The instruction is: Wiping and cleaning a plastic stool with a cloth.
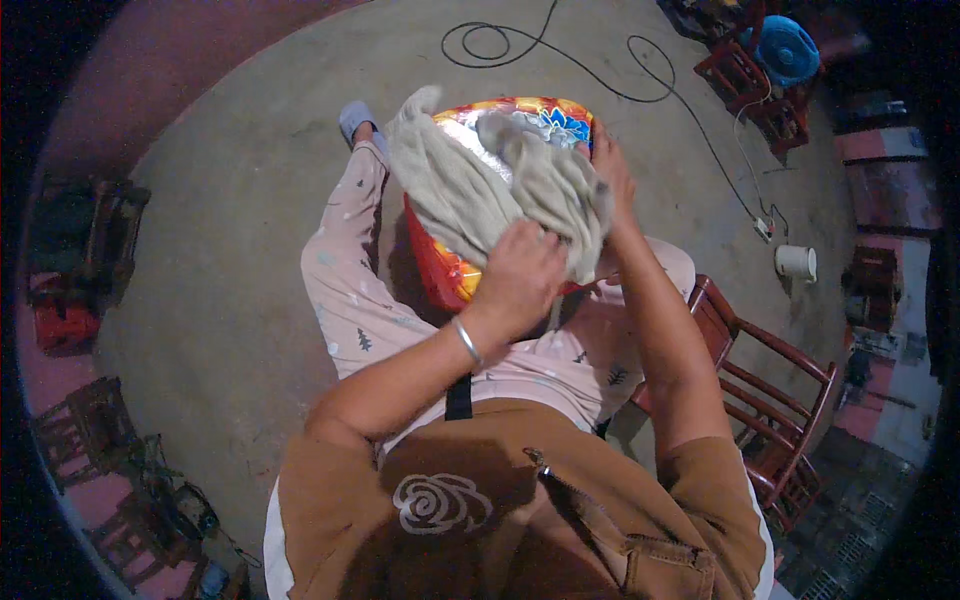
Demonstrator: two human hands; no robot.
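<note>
A pale grey-green cloth (457,187) lies bunched over a shiny red and orange seat-like object with a blue flower print (566,124), between my knees. My left hand (525,262), with a silver bangle at its wrist, presses on the cloth's near part, its fingers curled on a fold. My right hand (611,165) rests at the right edge of the printed object, beside the cloth; part of its fingers is hidden behind the edge and the cloth. The cloth's far left end sticks up past the object's rim.
A dark red wooden chair (780,352) stands close by my right side. Black cable (585,71) loops over the concrete floor to a power strip (763,229), near a white container (796,262). A blue round object (785,49) sits on wooden furniture at the far right.
</note>
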